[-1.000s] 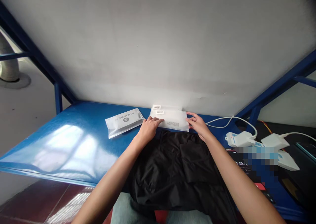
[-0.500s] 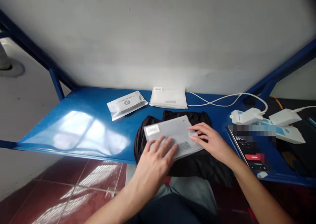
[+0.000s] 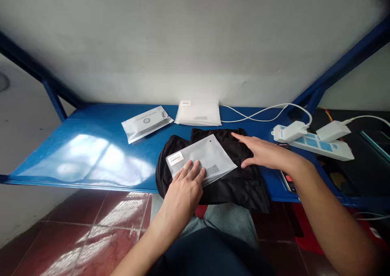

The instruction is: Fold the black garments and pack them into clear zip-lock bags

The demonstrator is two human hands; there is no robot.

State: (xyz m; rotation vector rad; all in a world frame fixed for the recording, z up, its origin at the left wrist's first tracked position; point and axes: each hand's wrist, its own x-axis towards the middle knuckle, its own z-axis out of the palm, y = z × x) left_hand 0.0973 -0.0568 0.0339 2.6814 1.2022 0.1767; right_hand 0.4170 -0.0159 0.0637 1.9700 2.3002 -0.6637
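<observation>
A frosted plastic pouch (image 3: 210,154) with a white barcode label lies flat on a black cloth garment (image 3: 237,192). My left hand (image 3: 185,186) rests on the pouch's lower left part, fingers stretched out. To the right, my right hand (image 3: 265,150) hovers over or touches the black cloth, apart from the pouch. Its thumb and fingers are spread with nothing between them. Behind the cloth are a silver printed pouch (image 3: 148,123) and another frosted pouch (image 3: 198,113) with a label.
A blue tabletop (image 3: 91,121) meets a grey wall. At right, a white power strip (image 3: 323,146) carries plugged-in chargers, and a white cable (image 3: 262,119) loops behind. My right forearm partly covers a phone (image 3: 288,180). Blue frame bars (image 3: 341,73) rise on both sides.
My right hand has let go of the pouch's right edge and moved off it, spreading its fingers. The pouch now lies flat under my left hand. The view has shifted slightly.
</observation>
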